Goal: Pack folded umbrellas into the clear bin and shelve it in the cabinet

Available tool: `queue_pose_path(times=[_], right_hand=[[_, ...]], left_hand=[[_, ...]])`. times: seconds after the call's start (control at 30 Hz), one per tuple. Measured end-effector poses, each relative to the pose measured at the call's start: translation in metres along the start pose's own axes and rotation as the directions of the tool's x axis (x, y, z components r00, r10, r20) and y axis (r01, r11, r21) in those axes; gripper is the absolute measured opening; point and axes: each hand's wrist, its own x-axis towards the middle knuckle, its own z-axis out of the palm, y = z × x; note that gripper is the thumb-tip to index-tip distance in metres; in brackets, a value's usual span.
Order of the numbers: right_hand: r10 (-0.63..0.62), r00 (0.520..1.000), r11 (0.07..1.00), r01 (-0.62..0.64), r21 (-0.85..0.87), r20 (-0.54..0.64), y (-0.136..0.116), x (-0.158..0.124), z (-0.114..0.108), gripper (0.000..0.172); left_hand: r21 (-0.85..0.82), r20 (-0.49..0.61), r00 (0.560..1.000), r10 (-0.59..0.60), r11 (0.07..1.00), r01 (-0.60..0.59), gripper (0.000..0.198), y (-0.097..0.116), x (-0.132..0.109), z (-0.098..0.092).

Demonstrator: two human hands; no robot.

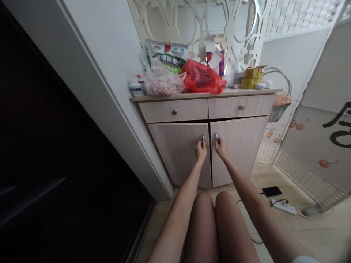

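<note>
Two hands work near the middle of the frame, and from my remote seat I read both as closed. The left hand (201, 150) has its fingers pinched on the lower part of the left handle (203, 137); the right hand (221, 147) grips the right handle (215, 136) in much the same way. Those handles sit on the left door (178, 149) and right door (241, 146) of the cabinet, centre frame. Both doors stand slightly ajar, with dark slits along their tops and between them. I cannot tell from this view which way they are being moved.

To work them well, I would match the force on both sides, let each wrist follow its door's arc, and leave fingertips clear of the middle slit, where I judge a pinch likeliest. The knees (204, 204), at bottom centre, look close enough to the doors that I would mind their swing.

Above, the left drawer (192, 109) and right drawer (227, 106) look shut. On the worktop (233, 92), upper centre, a red bag (203, 77) slumps near the front edge, so I would avoid jolts. A power strip (283, 207) lies on the floor, lower right.
</note>
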Motion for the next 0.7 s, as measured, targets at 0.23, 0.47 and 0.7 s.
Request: queue_pose_path(times=[0.23, 0.47, 0.7], right_hand=[[-0.065, 0.99, 0.998, 0.066, 0.007, -0.123, 0.011, -0.105, -0.109, 0.038], [0.059, 0.977, 0.991, -0.082, -0.102, -0.206, 0.031, -0.156, -0.238, 0.047], [0.143, 0.866, 0.983, -0.182, -0.036, -0.479, 0.073, -0.164, -0.314, 0.051]], left_hand=[[-0.028, -0.268, 0.955, 0.125, 0.99, -0.137, 0.016, -0.052, -0.094, -0.081], [-0.038, -0.584, 0.812, -0.016, 0.999, -0.007, 0.029, -0.119, -0.135, -0.205], [-0.333, -0.682, 0.662, -0.31, 0.938, 0.096, 0.039, -0.152, -0.114, -0.314]])
